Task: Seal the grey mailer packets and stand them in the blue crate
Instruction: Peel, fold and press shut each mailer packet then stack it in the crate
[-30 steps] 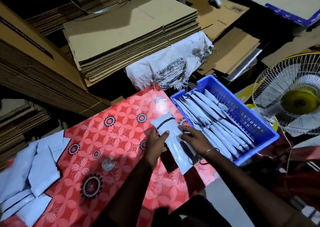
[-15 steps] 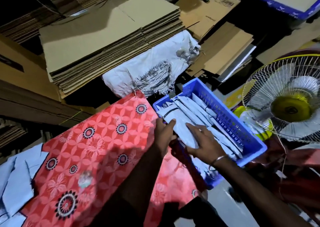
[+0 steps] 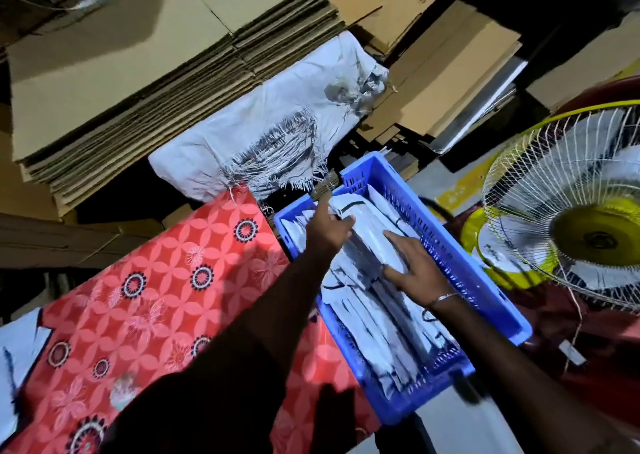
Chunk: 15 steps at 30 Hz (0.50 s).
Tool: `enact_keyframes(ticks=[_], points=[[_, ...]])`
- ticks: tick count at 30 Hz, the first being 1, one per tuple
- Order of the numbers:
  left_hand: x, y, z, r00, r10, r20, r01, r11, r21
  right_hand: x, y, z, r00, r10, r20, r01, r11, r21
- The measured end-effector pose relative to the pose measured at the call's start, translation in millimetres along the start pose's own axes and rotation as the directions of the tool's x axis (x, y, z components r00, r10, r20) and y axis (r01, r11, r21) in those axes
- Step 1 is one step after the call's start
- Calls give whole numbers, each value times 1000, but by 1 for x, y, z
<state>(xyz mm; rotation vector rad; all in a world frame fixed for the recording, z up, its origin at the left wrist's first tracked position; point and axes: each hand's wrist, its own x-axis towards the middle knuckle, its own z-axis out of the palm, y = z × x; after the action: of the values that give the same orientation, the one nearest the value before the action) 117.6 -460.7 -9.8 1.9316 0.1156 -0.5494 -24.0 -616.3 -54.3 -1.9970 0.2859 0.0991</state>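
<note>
Behind the counter (image 3: 145, 301), w/ its red floral cover, sits a big stack of flattened cardboard boxes (image 3: 166, 83), a white woven sack (image 3: 277, 135) slumped against its front. Right of that, a yellow pedestal fan (image 3: 581, 225) w/ wire guard. Blue crate (image 3: 460, 256) sits at the counter's right edge, nearly full w/ grey mailer packets (image 3: 381, 325) standing on edge in rows. More flat unsealed mailers (image 3: 17, 360) lie at counter's far left. Both hands are over the crate on one grey mailer packet (image 3: 367, 235) at the far end: left hand (image 3: 329, 228) grips its upper end, fingers curled round the edge; right hand (image 3: 415, 266) holds the lower end, fingers on top & thumb at the side. Thin bangle (image 3: 443, 297) on right wrist.
</note>
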Motion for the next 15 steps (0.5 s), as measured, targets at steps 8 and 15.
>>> enact_keyframes(ticks=[8,15], points=[[81,9,10,977,37,209,-110,930,349,72,48,4,996,82,20,-84,987,139],[121,-12,14,931,239,275,-364,573,735,100,67,17,978,210,17,-210,974,85]])
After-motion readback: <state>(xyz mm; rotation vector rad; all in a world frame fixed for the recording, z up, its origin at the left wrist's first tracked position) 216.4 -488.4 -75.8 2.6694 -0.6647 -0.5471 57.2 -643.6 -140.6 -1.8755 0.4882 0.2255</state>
